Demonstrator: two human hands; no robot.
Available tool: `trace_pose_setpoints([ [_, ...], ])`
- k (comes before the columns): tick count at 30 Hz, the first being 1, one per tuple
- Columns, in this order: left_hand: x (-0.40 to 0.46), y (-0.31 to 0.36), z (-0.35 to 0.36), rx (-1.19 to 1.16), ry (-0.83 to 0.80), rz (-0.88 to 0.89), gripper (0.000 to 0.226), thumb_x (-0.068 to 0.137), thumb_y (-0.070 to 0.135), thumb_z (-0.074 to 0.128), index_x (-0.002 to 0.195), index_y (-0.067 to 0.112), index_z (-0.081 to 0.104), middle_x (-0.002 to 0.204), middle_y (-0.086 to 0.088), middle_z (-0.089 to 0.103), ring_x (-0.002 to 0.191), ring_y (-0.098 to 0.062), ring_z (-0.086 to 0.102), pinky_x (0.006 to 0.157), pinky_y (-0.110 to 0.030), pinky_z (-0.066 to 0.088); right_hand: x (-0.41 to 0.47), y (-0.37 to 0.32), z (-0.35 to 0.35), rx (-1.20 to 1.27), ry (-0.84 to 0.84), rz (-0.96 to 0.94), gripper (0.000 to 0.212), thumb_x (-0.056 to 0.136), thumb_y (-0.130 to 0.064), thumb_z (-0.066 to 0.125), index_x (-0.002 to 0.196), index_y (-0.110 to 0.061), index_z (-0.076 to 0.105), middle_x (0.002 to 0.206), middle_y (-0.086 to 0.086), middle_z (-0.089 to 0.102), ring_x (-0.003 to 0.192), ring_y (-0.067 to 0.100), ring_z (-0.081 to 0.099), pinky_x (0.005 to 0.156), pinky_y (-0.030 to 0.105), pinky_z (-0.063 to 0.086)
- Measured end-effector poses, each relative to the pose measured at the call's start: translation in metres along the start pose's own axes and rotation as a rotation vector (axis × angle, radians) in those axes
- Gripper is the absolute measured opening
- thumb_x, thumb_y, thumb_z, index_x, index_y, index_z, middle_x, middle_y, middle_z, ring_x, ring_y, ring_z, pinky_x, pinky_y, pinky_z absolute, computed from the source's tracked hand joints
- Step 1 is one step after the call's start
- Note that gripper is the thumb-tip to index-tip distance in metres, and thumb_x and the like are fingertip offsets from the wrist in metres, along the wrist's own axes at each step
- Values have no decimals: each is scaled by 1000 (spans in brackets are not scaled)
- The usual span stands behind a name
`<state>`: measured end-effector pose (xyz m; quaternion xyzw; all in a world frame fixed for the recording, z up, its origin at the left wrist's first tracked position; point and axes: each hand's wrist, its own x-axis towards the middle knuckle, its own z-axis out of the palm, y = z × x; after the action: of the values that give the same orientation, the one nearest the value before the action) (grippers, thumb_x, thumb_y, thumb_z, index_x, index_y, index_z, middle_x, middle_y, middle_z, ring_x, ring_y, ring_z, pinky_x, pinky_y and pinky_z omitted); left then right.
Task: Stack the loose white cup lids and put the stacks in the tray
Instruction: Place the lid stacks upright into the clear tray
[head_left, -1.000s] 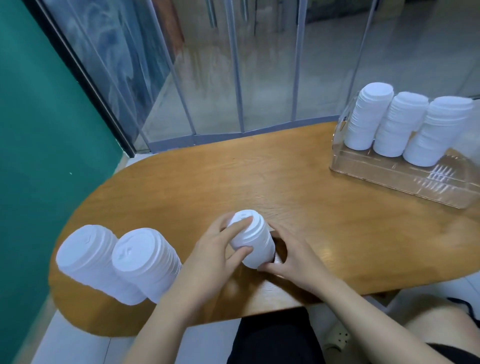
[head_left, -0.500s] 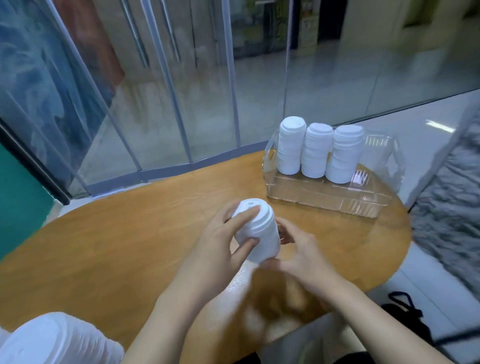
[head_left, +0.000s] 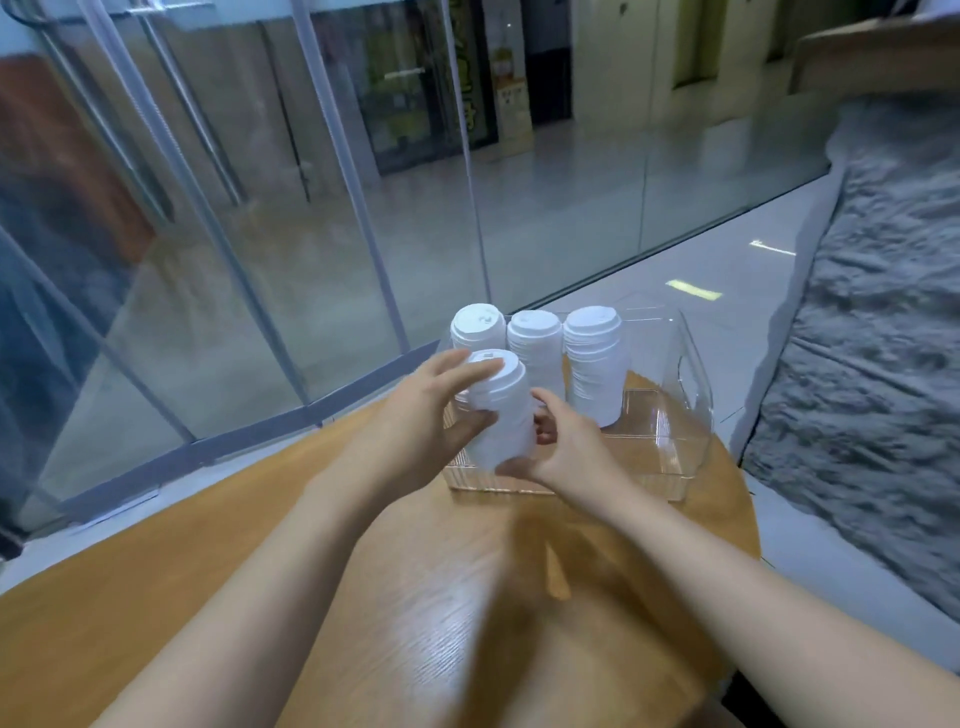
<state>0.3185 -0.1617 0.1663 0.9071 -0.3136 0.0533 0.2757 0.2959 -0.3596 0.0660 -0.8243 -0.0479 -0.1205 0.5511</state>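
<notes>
Fingers of both hands curl round the upright lid stack, gripping it.

Soft, even daylight through the glass wall. Pale glare streaks the wooden surface, where blurred shadows lie. Motion blur smears the whole picture; wide-angle distortion bends lines near the edges.

A tall stack of white plastic cup lids, slightly tilted, is gripped between both hands over the near part of a clear plastic tray. Three more white lid stacks stand side by side along the tray's far side.
</notes>
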Motion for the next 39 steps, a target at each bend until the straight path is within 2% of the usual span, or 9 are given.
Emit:
trace_pose_setpoints([
  [5, 37, -27, 7, 23, -17, -17, 52, 94, 31, 76, 143, 38, 60, 156, 3, 48, 138, -17, 52, 114, -43, 43, 43, 21, 3, -40, -58, 45, 86, 58, -29, 100, 131, -27, 55, 116, -8, 72, 105, 8, 69, 97, 37, 56],
  [10, 53, -51, 24, 77, -21, -21, 54, 93, 30, 77, 144, 32, 59, 154, 2, 49, 139, -15, 48, 113, -21, 32, 71, 42, 6, -115, -148, 73, 85, 57, -37, 96, 132, -24, 57, 114, -9, 71, 102, 8, 69, 92, 34, 57],
  [13, 55, -66, 35, 106, -27, -32, 54, 94, 35, 75, 145, 37, 58, 156, 3, 48, 139, -17, 50, 116, -32, 37, 77, 49, 10, -137, -196, 78, 88, 51, -52, 80, 131, -24, 56, 114, -12, 69, 103, 4, 66, 85, 20, 53],
  [16, 55, -77, 43, 173, -39, -32, 54, 94, 39, 73, 145, 40, 56, 155, 3, 48, 136, -23, 53, 114, -41, 42, 81, 56, 16, -174, -228, 93, 68, 65, -34, 89, 122, -26, 53, 107, -14, 65, 99, 6, 64, 73, 11, 45],
  [21, 61, -95, 49, 223, -65, -23, 54, 96, 46, 68, 147, 45, 51, 155, 1, 48, 134, -29, 53, 112, -48, 43, 89, 65, 25, -139, -233, 130, 75, 62, -36, 95, 122, -26, 53, 113, -10, 69, 103, 7, 67, 91, 34, 58],
  [24, 66, -100, 53, 291, -52, 25, 53, 95, 42, 71, 145, 38, 56, 150, -4, 54, 131, -33, 54, 116, -46, 37, 93, 66, 29, -166, -233, 135, 74, 61, -39, 96, 119, -24, 53, 110, -9, 68, 99, 8, 67, 86, 38, 59],
  [28, 65, -104, 57, 366, -52, 65, 48, 95, 43, 71, 141, 31, 61, 140, -2, 62, 139, -31, 48, 123, -52, 18, 95, 72, 33, -250, -299, 142, 71, 63, -36, 96, 117, -21, 52, 105, -8, 67, 93, 10, 65, 69, 28, 56],
  [31, 61, -108, 58, 412, -114, 34, 51, 95, 51, 68, 143, 36, 58, 141, 10, 60, 151, -24, 33, 126, -49, 4, 94, 78, 39, -344, -351, 133, 59, 65, -35, 90, 109, -19, 54, 98, -5, 67, 89, 15, 66, 76, 37, 57],
  [39, 54, -107, 59, 496, -70, 62, 45, 82, 38, 84, 124, 33, 71, 115, 5, 68, 129, -25, 54, 121, -57, 19, 92, 75, 31, -329, -303, 171, 46, 64, -34, 93, 95, -16, 64, 93, 0, 70, 88, 21, 67, 82, 42, 57],
])
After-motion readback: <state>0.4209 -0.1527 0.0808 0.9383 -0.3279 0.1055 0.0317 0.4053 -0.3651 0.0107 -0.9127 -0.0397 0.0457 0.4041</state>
